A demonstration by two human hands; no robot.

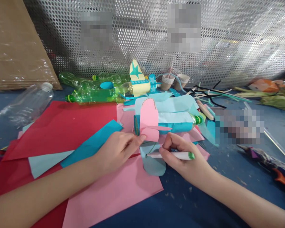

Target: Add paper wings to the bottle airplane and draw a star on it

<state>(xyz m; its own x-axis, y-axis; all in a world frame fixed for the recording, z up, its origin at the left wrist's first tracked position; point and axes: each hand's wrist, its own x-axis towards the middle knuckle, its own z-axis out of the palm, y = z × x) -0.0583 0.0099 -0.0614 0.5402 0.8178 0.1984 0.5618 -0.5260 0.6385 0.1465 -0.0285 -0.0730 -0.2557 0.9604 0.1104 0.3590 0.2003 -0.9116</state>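
Observation:
My right hand point(180, 153) grips a white marker point(180, 155) with a green end, its tip on a light blue rounded paper piece point(154, 166). A thin green line shows on that piece. Fingers of my left hand point(122, 147) are drawn together at the lower left edge of a pink paper shape point(149, 118); whether they pinch it is hard to tell. Behind the pink shape lies a bottle wrapped in blue paper point(180, 123), its green cap pointing right. Pink sheets point(114, 193) lie under my left wrist.
Red sheets point(80, 126) and a blue strip point(95, 142) spread leftward. A clear bottle point(28, 101) lies far left. Green bottles point(95, 95), a star-decorated bottle craft point(141, 87) and two small pots point(167, 81) stand or lie behind. Sticks point(211, 95) and scissors point(283, 179) are at right.

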